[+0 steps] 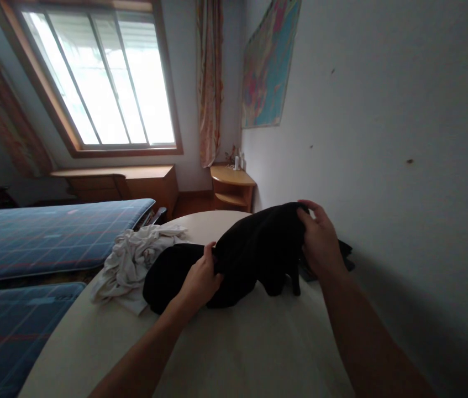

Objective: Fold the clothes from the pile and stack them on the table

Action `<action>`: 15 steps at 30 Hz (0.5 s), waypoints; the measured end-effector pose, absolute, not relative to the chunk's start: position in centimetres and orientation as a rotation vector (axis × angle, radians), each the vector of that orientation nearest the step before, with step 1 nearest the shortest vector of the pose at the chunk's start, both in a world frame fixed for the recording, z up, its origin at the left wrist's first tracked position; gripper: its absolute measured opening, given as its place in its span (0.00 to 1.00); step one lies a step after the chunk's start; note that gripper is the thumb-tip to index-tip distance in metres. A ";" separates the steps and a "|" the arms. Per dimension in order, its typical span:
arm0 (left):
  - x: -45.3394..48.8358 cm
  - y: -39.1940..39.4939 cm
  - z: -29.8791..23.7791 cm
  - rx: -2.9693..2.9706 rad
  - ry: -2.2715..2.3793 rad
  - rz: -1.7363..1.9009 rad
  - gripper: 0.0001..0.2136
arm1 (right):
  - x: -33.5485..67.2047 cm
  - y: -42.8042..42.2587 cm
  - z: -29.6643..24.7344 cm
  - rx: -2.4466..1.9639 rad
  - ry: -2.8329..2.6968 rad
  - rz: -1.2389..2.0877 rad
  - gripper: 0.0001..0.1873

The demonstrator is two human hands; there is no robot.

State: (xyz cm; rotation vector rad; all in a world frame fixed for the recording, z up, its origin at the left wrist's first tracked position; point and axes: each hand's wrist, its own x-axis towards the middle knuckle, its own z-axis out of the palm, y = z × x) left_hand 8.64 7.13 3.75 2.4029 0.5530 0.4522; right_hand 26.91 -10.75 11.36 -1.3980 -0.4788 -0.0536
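Observation:
A black garment [250, 249] stretches between my two hands over a pale round table [234, 354]; its exact kind does not show. My left hand [203, 279] pinches it near the middle, thumb and fingers closed on the cloth. Higher up, my right hand [320, 237] grips its right end and lifts that part off the tabletop. The left part of the black cloth rests on the table, against a crumpled heap of white cloth [134, 262]. Beyond my right wrist, more dark cloth [345, 251] lies by the wall, partly hidden.
On the left are two blue plaid mattresses [51, 232], close to the table's edge. A white wall [383, 210] bounds the right side. At the back stand a small corner shelf [234, 176] and a wooden desk [151, 174] below a window [105, 77].

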 end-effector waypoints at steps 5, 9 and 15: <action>8.1 8.0 5.9 2.269 0.457 0.506 0.09 | 27.7 -11.0 11.1 -1.327 -0.438 -0.130 0.24; 7.0 8.9 8.2 1.757 0.341 0.397 0.13 | 28.5 -11.2 11.1 -1.254 -0.349 -0.246 0.22; 6.7 11.7 8.9 1.793 0.453 0.470 0.20 | 29.5 -11.2 10.5 -1.341 -0.343 -0.097 0.26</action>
